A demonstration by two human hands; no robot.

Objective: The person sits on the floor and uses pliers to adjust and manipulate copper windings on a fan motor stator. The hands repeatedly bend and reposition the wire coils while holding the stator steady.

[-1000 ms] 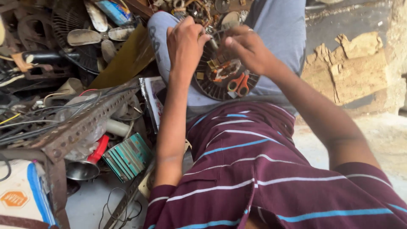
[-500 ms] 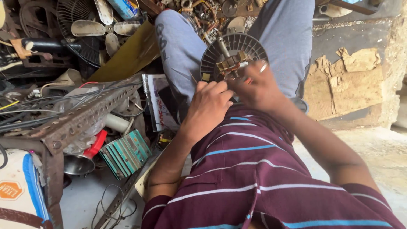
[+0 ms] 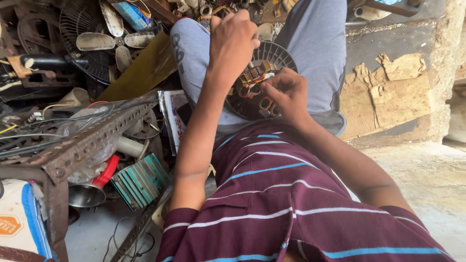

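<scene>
A round dark fan motor housing (image 3: 281, 53) with copper windings and a ribbed rim rests on my lap between my grey trouser legs. My left hand (image 3: 233, 41) is raised over its left side with the fingers curled down onto the top of the windings. My right hand (image 3: 289, 94) grips the lower right part of the motor, fingertips pinching the winding area. Whether a small tool is in either hand is hidden by the fingers.
A rusty perforated angle-iron frame (image 3: 87, 145) runs along the left with loose wires over it. A teal finned block (image 3: 141, 179), a red-handled metal funnel (image 3: 90, 191), fan blades and a wire guard (image 3: 97, 41) lie in the pile. Torn cardboard (image 3: 388, 92) leans on the right wall.
My left hand rose from the lower left of the motor to its top. The right hand dropped lower on the motor, and the motor tilted toward me.
</scene>
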